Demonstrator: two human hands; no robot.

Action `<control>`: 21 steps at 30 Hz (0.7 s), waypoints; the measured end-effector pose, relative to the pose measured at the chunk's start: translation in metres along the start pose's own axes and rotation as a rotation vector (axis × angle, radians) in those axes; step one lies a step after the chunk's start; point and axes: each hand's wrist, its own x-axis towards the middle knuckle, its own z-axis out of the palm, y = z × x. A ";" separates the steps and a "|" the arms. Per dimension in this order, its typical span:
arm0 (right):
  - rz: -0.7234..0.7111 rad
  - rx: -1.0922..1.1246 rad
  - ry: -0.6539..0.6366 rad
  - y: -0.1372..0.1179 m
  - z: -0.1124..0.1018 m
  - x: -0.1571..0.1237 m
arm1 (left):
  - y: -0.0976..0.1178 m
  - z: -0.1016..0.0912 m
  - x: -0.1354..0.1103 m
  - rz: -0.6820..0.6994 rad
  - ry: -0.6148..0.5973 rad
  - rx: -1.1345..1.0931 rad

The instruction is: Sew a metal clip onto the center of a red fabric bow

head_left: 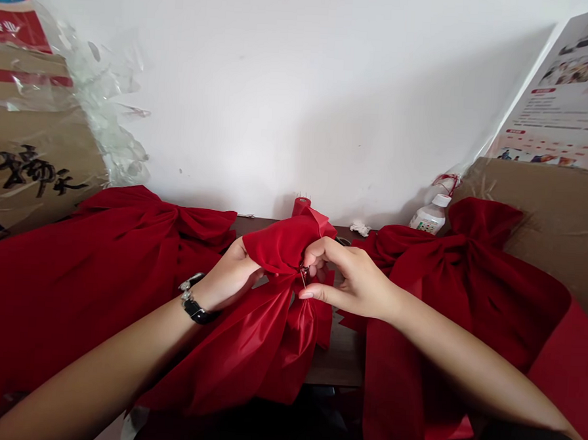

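A red satin bow lies bunched at the middle of the wooden table, its gathered knot held up in front of me. My left hand grips the fabric on the left side of the knot, with a black wristband on that wrist. My right hand pinches a thin metal pin between thumb and forefinger at the knot. The pin's point is hidden in the folds. Other large red bows lie to both sides, one at left and one at right.
A red cylinder stands behind the bow, with a white plastic bottle and a white tissue along the white wall. Cardboard in crumpled plastic wrap stands at left; more cardboard and a printed poster stand at right.
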 end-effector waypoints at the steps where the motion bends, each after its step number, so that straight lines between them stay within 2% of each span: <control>1: 0.001 0.009 0.002 0.000 0.000 0.000 | 0.000 0.000 0.000 0.004 -0.002 0.014; 9: 0.035 0.033 -0.014 0.000 0.000 0.001 | 0.009 0.009 -0.002 -0.022 -0.016 0.214; 12: 0.031 0.036 -0.011 -0.001 0.000 0.002 | 0.013 0.013 -0.002 -0.064 -0.061 0.270; 16: 0.025 0.038 -0.009 -0.001 0.000 0.002 | 0.013 0.012 -0.001 -0.104 -0.098 0.264; 21: 0.008 0.048 -0.005 -0.002 -0.001 0.004 | 0.007 0.009 -0.001 -0.069 -0.107 0.228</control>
